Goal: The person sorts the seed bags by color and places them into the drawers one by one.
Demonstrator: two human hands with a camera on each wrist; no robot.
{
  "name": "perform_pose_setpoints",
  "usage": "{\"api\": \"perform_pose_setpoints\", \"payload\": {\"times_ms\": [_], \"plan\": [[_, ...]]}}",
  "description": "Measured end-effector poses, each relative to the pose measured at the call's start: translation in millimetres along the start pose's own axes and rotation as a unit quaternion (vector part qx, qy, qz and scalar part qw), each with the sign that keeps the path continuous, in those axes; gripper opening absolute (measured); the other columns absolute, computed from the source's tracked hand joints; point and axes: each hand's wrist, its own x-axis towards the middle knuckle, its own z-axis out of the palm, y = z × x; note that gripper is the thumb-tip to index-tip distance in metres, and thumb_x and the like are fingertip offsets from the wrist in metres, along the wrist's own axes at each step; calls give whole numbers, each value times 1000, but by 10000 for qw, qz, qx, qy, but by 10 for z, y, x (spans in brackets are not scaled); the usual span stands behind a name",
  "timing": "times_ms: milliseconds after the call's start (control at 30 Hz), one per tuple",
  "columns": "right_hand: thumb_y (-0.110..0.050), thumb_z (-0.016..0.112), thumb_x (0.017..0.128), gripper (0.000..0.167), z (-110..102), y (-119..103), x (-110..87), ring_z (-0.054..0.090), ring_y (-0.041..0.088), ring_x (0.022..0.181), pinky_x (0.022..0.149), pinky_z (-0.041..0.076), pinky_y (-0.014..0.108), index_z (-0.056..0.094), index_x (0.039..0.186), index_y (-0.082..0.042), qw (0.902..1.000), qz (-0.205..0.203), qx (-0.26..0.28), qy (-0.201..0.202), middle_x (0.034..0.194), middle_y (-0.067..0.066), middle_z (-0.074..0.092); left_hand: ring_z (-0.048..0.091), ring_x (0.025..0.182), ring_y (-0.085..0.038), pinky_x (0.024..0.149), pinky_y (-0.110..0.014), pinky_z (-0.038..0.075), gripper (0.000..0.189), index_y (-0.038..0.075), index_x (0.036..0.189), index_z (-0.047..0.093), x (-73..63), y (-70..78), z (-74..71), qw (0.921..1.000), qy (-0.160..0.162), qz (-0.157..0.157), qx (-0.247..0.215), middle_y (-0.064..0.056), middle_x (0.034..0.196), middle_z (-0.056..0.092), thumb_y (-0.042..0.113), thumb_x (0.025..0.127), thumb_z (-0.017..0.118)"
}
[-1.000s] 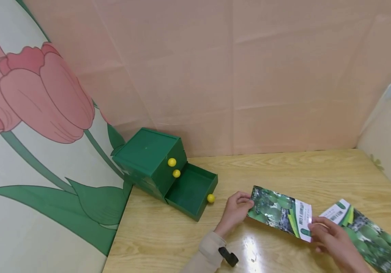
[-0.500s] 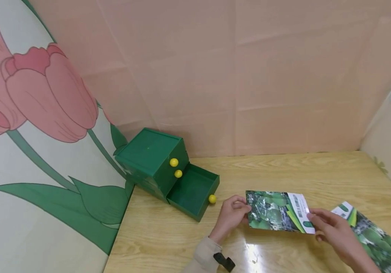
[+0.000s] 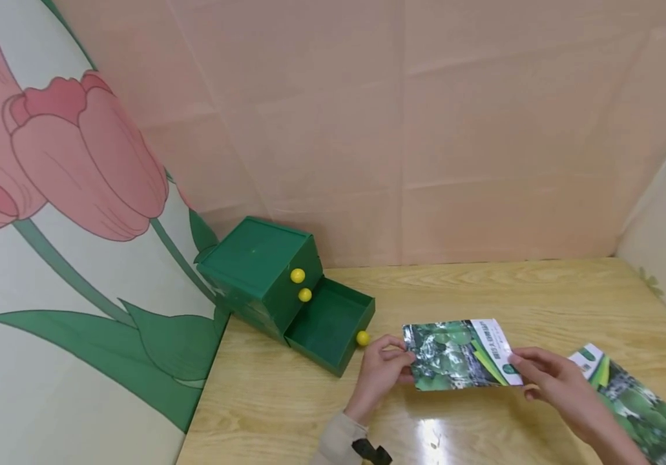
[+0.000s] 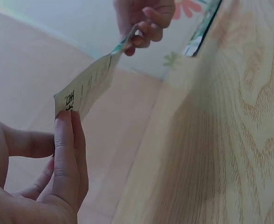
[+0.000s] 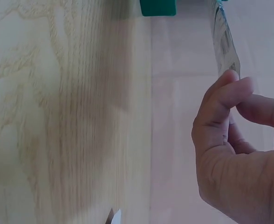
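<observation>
Both hands hold a glossy green printed packet above the table, one at each short end. The left hand pinches its dark green end between thumb and fingers. At the white end with printed writing, the right hand grips with thumb on top and fingers beneath. In the left wrist view the packet appears nearly edge-on, its pale printed back showing. A second packet of the same design lies on the table at the right, partly covered by the right forearm.
A green box of drawers with yellow round knobs stands at the back left. Its lowest drawer is pulled out, and nothing shows inside. The wooden table meets a pinkish cloth behind and a tulip-patterned panel at left.
The held packet has moved left toward the drawer box, and its tilt has levelled out. Both hands have shifted left with it. The second packet and the drawer box stay in place.
</observation>
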Motion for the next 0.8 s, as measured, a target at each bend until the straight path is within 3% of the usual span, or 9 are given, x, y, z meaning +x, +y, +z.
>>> {"api": "perform_pose_setpoints", "payload": {"times_ms": [133,300,433,533,667,800], "plan": [[-38,57,112,57,34,-21,15,66,12,85,71,63,33,54,145,9,9999,-160,-53,-38,103,-7,73,74,67,-20,82,-56,67,10,5,103,70,-28,5,-35,10000,-24,51,-43,-10,90,80,5,95,77],[-34,60,111,49,72,-63,48,63,13,78,66,61,32,61,137,8,9988,-492,3,-14,97,-7,73,73,66,-15,74,-44,69,10,2,104,68,-76,2,-89,9998,-45,112,-173,-14,93,81,8,98,73],[-32,62,110,47,110,-140,76,63,13,74,63,60,31,64,134,8,9975,-706,-83,22,93,-7,73,75,68,-16,79,-50,69,12,0,105,67,-109,12,-141,9997,7,122,-228,-15,95,81,7,97,73],[-33,63,110,47,136,-192,104,62,14,70,60,58,31,64,134,8,9960,-860,-233,17,87,-3,71,75,69,-16,80,-51,68,10,-1,104,67,-125,22,-183,9995,33,161,-260,-14,93,81,5,97,73],[-34,62,110,47,174,-263,145,61,15,66,58,57,31,65,134,6,9935,-1088,-329,-37,79,3,67,72,67,-14,74,-41,69,10,-3,103,67,-149,38,-235,9990,80,255,-356,-10,85,78,3,96,72],[-31,62,110,46,206,-331,177,61,15,66,59,58,31,65,135,7,9914,-1268,-296,-110,79,3,67,72,67,-15,75,-42,69,11,-3,104,67,-172,48,-285,9984,138,314,-443,-9,84,78,2,95,72]]}}
